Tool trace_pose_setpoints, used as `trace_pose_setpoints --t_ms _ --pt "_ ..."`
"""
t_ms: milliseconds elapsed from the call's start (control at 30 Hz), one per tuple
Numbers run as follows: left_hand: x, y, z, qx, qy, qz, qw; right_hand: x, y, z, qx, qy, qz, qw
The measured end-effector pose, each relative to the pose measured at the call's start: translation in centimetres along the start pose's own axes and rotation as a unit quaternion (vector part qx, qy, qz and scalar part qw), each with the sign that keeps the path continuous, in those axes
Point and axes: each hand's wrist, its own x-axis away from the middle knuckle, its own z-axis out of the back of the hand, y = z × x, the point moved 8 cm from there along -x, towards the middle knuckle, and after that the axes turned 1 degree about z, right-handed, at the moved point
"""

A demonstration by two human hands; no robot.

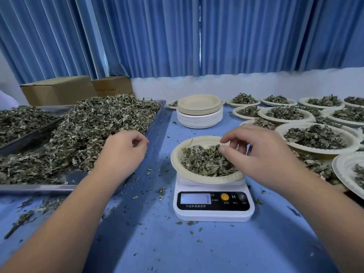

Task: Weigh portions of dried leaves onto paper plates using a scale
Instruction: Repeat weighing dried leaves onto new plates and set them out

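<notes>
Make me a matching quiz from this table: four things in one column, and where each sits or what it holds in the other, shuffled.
Things:
1. scale
2. stack of empty plates
3. metal tray
4. cardboard boxes

Places or states:
A. far left, against the curtain
B. carries a filled plate
C. heaped with loose dried leaves
D. beyond the scale, mid-table

Pairs: 1-B, 2-D, 3-C, 4-A

Left hand [122,152] curled, right hand [262,156] spread

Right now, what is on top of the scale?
A paper plate of dried leaves sits on the scale, with the right hand over the leaves. The plate hides the weighing platform.
</notes>
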Motion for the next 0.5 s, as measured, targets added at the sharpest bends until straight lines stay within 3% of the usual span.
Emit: trace_pose_setpoints --t_ms 300,400,500 --pt "0.1 -0.4 -0.6 0.015 -0.024 0.024 0.999 0.4 -1.0 -1.6 0.031 -0.087 0.012 0.996" --pt "0.4 0.2 -0.2 0.024 -0.02 0.003 1.0 0.2 -0.8 -1.2 0.04 -0.056 -0.008 0.998" --pt "0.9 1.8 0.1 0.057 0.0 -0.043 0.997 0.1 0.9 0.6 0.057 0.034 -0.081 0.995"
